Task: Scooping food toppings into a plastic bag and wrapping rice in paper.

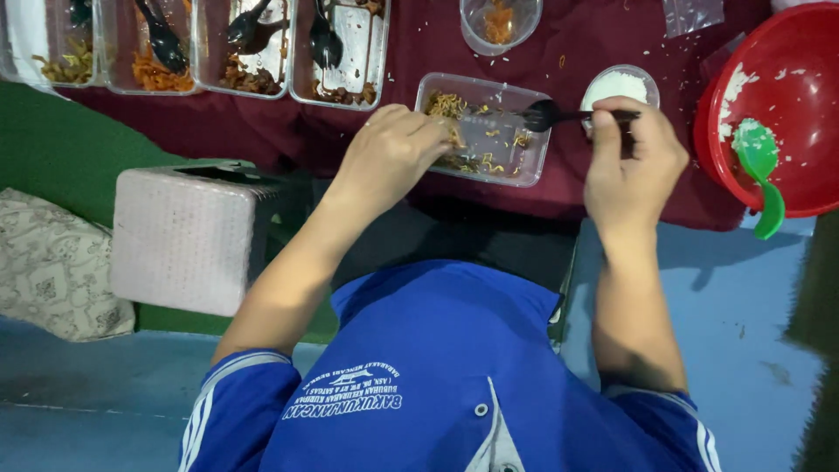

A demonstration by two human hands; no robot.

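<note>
Fork (559,114), black plastic, pinched by its handle in the right hand (634,162), prongs pointing left over the clear tray (483,128). Left hand (391,153) curled narrow at the tray's near left edge, fingertips on the yellow noodles (448,107) inside, holding nothing that can be made out. Tray lying on the dark red surface (577,52), close to its near edge, only partly filled. Just behind the right hand, a small round cup of white rice (617,85). Farther right, a red bowl (769,105) smeared with rice, a green scoop (759,162) resting in it. Along the far edge, a row of clear trays (341,52) with food and black spoons (325,44), plus a round cup (500,22) of orange food. Left of the surface, a pale pink stool (188,236) on green flooring.
</note>
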